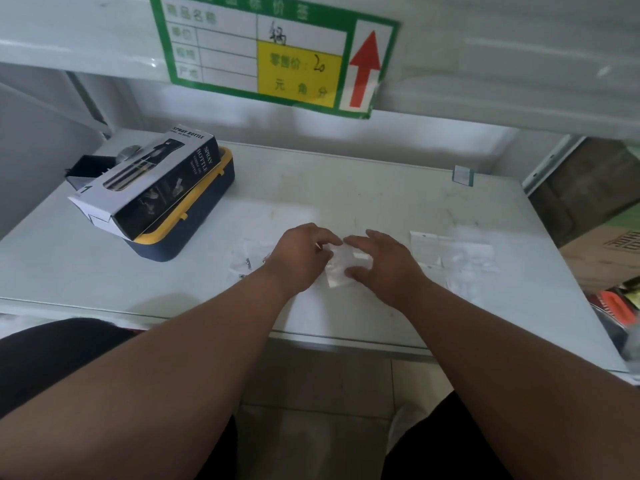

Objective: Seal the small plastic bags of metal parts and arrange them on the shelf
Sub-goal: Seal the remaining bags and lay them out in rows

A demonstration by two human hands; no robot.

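Two hands are seen in the head view, meeting over one small plastic bag (341, 268) near the front of the white shelf (381, 188). The bag is pinched by the left hand (301, 256) and by the right hand (384, 263), fingers curled on its upper edge. The seal would best be pressed evenly along the strip, the bag kept flat (judged, not seen). More thin, clear, limp bags (457, 252) lie to the right; loose metal parts (247, 263), small and shiny, lie left. A glossy rectangular spray bottle box (152, 181) rests farther left.
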